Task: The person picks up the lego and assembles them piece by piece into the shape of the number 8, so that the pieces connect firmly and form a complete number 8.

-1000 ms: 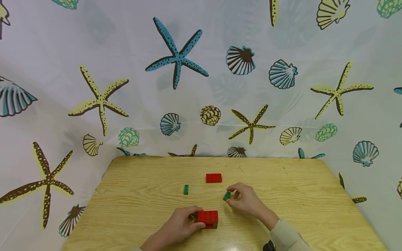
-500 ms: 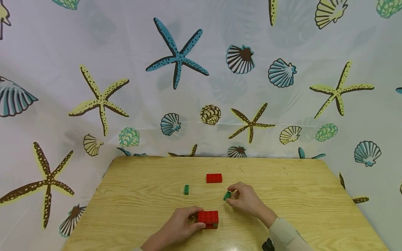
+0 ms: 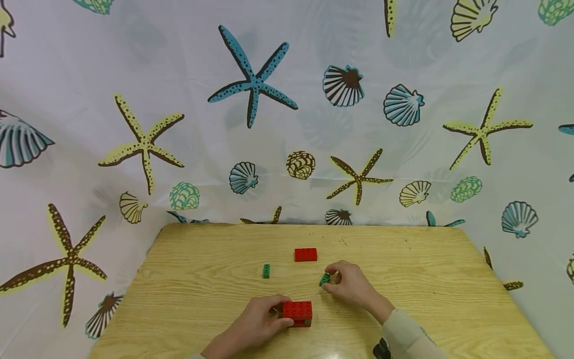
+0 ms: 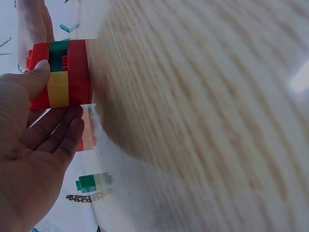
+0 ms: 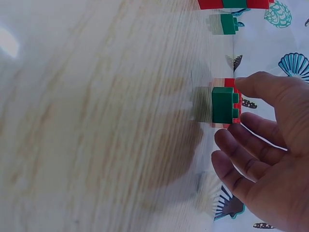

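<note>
1. Apparently for steadiness, the left hand holds the brick stack from its left, thumb clamped on the near side, forefinger round the far side.
2. Beyond and right of the stack, the right hand has its thumb and forefinger at either side of a green brick, likely a fingertip hold suited to something small. Whether they pinch it, the views don't settle; the remaining fingers stand slightly apart, off it.
3. Another green brick, beyond and left of the stack, and a red brick, farther behind it, lie loose, seemingly kept within reach.
4. Compared with earlier, hands and bricks stay put; only the right sleeve has edged slightly toward the stack.
</note>
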{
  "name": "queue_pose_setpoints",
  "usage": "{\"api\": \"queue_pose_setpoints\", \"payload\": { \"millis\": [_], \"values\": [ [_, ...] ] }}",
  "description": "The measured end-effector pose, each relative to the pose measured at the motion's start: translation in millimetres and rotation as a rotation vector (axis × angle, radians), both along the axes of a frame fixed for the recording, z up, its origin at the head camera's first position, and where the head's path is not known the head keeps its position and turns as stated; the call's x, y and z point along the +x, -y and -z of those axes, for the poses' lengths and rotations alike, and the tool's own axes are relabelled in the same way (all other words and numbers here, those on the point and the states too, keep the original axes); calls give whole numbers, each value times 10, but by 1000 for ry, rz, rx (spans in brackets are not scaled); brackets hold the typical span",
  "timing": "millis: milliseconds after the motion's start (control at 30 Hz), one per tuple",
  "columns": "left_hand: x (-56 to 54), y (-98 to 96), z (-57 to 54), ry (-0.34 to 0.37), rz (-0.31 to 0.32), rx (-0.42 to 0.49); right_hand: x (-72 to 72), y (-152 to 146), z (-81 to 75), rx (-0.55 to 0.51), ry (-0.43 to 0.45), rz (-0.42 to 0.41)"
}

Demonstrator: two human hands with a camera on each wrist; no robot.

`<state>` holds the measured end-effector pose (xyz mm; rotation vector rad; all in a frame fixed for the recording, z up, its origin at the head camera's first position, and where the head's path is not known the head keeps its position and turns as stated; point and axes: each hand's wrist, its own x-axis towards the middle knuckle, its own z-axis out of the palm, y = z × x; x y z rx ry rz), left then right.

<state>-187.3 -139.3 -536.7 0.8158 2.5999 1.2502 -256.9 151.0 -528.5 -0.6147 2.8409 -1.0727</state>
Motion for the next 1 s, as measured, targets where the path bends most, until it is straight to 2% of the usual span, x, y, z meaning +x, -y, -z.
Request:
{"api": "queue_pose_setpoints", "payload": {
  "millis": [500, 1000],
  "values": [
    [-10, -2, -11, 8, 12, 7, -39, 10, 36, 35, 2, 2],
    [-1, -13, -54, 52, -8, -24, -57, 47, 66, 44, 3, 19]
  ]
}}
